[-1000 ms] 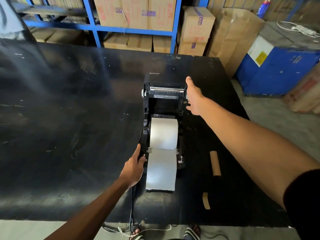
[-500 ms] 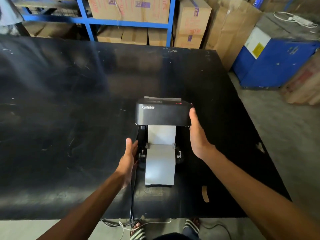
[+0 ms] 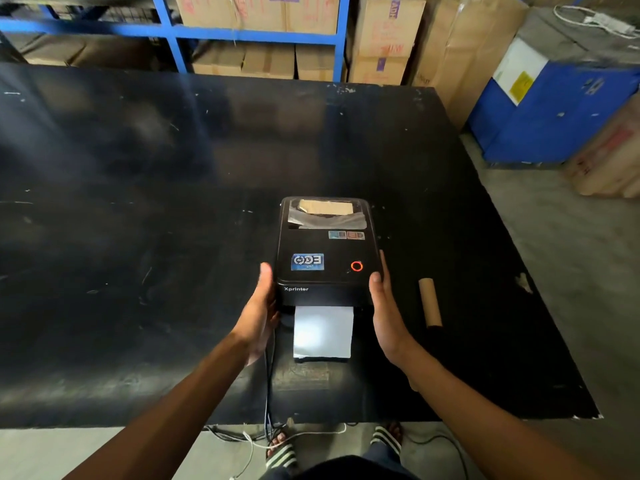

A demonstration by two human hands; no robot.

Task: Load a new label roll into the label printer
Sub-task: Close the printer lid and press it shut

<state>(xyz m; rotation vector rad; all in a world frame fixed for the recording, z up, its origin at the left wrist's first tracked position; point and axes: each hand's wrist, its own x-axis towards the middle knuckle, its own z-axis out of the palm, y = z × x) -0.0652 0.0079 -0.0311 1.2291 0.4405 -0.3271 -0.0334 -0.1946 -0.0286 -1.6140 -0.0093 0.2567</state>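
Note:
The black label printer (image 3: 325, 251) sits on the black table (image 3: 138, 202) with its lid down, and a red ring light glows on top. A strip of white label paper (image 3: 322, 332) sticks out of its front slot onto the table. My left hand (image 3: 259, 317) presses flat against the printer's left front corner. On the right front corner rests my right hand (image 3: 386, 317), its thumb lying on the lid's edge. The roll inside is hidden, apart from a glimpse through the lid window.
An empty brown cardboard core (image 3: 430, 302) lies on the table right of the printer. Cables (image 3: 268, 403) run from the printer over the near edge to the floor. Blue shelving with cartons (image 3: 256, 15) stands behind the table, and a blue box (image 3: 554, 109) stands at right.
The printer's lid has swung down from open to fully closed over the roll. My right hand followed it down to the front corner, and my left hand shifted onto the lid's left side.

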